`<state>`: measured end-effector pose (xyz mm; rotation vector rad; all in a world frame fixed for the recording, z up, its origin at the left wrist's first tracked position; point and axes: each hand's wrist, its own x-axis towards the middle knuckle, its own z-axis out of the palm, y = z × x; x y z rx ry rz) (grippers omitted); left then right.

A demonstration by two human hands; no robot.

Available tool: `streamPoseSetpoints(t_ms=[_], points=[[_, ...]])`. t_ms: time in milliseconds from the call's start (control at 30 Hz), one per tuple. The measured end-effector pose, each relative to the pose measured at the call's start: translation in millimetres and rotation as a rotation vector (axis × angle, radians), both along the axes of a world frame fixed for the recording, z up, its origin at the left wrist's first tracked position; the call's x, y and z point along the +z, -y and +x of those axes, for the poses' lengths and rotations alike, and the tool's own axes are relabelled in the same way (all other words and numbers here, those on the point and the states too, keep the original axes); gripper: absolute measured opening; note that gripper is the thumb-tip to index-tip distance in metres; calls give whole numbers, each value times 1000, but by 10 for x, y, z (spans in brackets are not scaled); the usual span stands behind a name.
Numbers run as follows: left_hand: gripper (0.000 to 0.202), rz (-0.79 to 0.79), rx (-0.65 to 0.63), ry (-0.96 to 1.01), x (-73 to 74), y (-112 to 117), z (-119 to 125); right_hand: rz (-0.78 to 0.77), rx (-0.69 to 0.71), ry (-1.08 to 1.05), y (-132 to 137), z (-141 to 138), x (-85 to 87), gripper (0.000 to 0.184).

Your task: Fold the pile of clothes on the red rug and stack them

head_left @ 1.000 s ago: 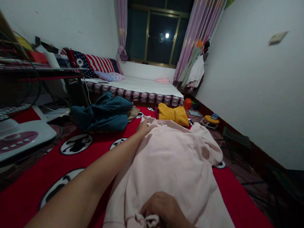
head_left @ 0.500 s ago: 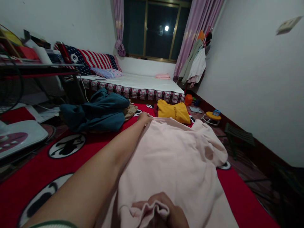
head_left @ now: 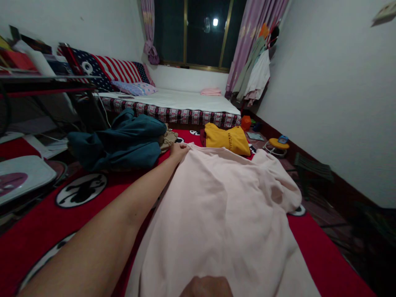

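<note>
A pale pink garment (head_left: 222, 206) lies spread out on a red mat with black-and-white round prints (head_left: 77, 194). My left arm stretches forward and my left hand (head_left: 177, 150) pinches the garment's far left corner. My right hand (head_left: 206, 287) shows only as knuckles at the bottom edge, resting on the garment's near end; its fingers are hidden. A yellow garment (head_left: 227, 140) lies just beyond the pink one. To the left of my left hand sits a crumpled teal garment (head_left: 123, 142).
A low bed (head_left: 173, 105) with a flag-patterned cushion (head_left: 111, 72) stands under the dark window. A table (head_left: 46, 82) with clutter is at the left. Clothes (head_left: 253, 78) hang by the purple curtain. Small toys (head_left: 276, 145) and a dark stool (head_left: 314, 173) stand along the right wall.
My left hand has drawn the garment's far corner forward and left, flattening the cloth. The bunched fold in my right hand is gone from view as that hand dropped to the frame's bottom edge.
</note>
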<state>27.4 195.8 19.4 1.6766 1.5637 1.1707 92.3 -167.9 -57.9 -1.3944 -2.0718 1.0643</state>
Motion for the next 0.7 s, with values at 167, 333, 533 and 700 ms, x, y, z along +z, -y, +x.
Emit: streamPoseSetpoints(t_ms=[167, 333, 533, 700], points=[[27, 66, 115, -94, -30, 42, -78, 48, -45, 146, 70, 229, 122, 42], [24, 27, 78, -244, 30, 208, -177, 27, 11, 107, 44, 129, 127, 37], [60, 20, 32, -486, 234, 757, -162, 33, 114, -270, 64, 140, 472, 72], [47, 399, -135, -669, 327, 1507, -14, 140, -43, -418, 139, 173, 714, 88]])
